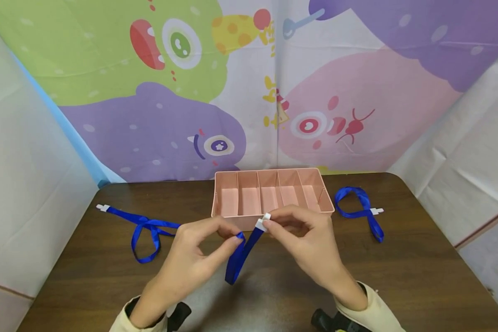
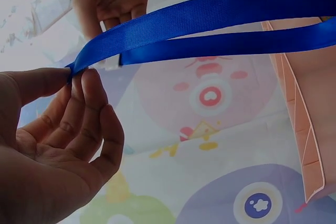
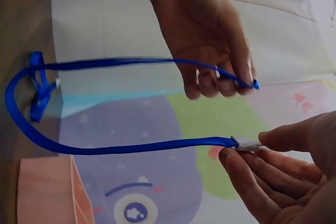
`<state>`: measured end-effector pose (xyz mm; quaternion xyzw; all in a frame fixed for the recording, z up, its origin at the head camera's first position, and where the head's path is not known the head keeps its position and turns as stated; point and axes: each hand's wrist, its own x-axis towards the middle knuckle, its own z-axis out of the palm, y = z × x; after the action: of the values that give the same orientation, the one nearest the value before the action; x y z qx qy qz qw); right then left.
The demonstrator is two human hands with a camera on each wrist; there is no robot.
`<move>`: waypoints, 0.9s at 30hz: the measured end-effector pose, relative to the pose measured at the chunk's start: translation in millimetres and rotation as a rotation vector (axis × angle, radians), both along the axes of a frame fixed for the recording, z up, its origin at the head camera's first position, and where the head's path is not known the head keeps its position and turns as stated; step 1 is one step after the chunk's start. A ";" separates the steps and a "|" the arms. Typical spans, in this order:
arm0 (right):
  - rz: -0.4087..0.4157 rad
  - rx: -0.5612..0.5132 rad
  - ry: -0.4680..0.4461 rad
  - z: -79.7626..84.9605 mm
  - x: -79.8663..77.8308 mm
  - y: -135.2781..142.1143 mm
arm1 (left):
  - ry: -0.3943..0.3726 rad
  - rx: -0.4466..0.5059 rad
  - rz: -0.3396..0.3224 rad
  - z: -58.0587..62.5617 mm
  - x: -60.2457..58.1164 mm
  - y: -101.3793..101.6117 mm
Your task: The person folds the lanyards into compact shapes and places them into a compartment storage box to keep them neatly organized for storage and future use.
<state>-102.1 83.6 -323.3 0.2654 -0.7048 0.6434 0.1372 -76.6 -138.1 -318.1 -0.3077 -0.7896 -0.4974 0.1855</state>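
Note:
A blue lanyard (image 1: 234, 265) hangs in a loop between both hands, in front of the pink box. My left hand (image 1: 201, 246) pinches one end of its ribbon between thumb and forefinger; the left wrist view shows the other fingers loosely curled below the ribbon (image 2: 157, 24). My right hand (image 1: 309, 240) pinches the white plastic clip (image 1: 260, 225) at the lanyard's other end. In the right wrist view the clip (image 3: 245, 144) lies between thumb and fingertips, with the ribbon sagging away in a wide U.
Behind the hands stands a pink box (image 1: 249, 215) with several compartments. A second blue lanyard (image 1: 145, 223) lies loosely looped at the left of the brown table (image 1: 419, 276). A third lanyard (image 1: 363, 214) lies to the right of the box. A cartoon-print cloth (image 1: 257, 138) hangs behind the table.

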 end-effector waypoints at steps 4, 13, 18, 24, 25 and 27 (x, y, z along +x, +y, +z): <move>0.056 0.007 -0.019 -3.1 2.4 -4.5 | 0.052 0.009 -0.009 -2.7 -1.2 3.6; 0.166 -0.016 -0.160 -8.1 5.4 -11.4 | 0.070 -0.008 0.005 -7.9 -3.8 8.7; 0.240 -0.073 -0.173 -11.9 5.8 -14.9 | 0.100 -0.012 0.022 -10.3 -6.1 9.8; 0.257 -0.067 -0.148 -13.1 6.4 -16.8 | 0.113 -0.005 0.026 -11.6 -9.7 8.8; 0.249 -0.054 -0.139 -13.2 6.5 -16.8 | 0.110 -0.006 0.024 -11.9 -10.1 8.5; 0.231 -0.029 -0.125 -13.1 6.5 -17.1 | 0.110 -0.005 0.012 -12.7 -11.0 8.0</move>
<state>-95.6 66.6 -336.4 0.3022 -0.6675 0.6802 0.0219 -87.5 -130.0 -330.8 -0.3305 -0.7812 -0.4767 0.2306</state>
